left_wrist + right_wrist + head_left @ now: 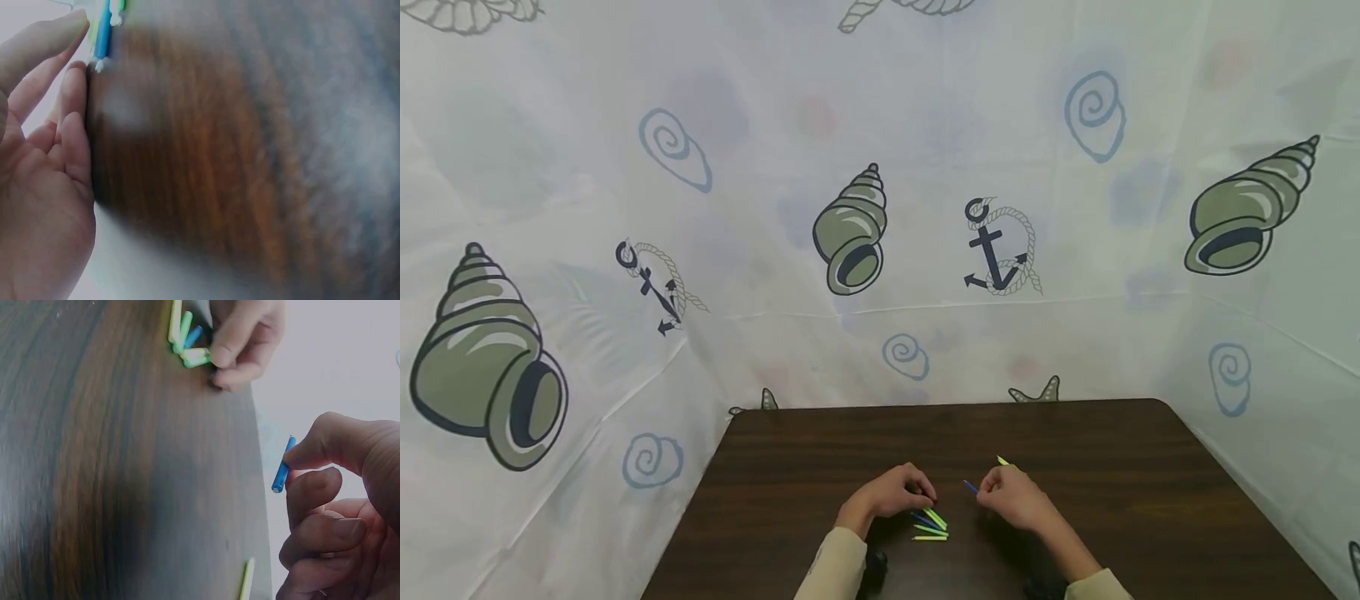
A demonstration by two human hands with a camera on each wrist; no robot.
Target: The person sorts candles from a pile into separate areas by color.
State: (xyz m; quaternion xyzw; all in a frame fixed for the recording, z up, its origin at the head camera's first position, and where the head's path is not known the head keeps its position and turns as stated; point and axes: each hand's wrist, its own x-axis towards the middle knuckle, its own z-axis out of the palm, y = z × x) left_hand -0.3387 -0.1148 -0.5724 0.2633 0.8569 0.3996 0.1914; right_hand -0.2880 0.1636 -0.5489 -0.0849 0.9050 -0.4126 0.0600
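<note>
Between thumb and index finger, my right hand [1017, 497] pinches a thin blue candle [284, 465], held above the table. Its other fingers curl loosely below. My left hand [891, 493] rests low at a small bunch of candles, its fingertips right at the ends of a yellow and a green candle [197, 361]. In the bunch a blue candle [104, 37] with a white wick lies among green ones, and a yellow candle [929, 538] lies nearest me. Another yellow candle [247, 580] lies apart, partly hidden behind my right hand in the head view.
The dark wood-grain table [775, 492] has rounded far corners. A white curtain [760, 183] printed with shells and anchors hangs around its back and sides. Dark objects [874, 567] show beside both wrists.
</note>
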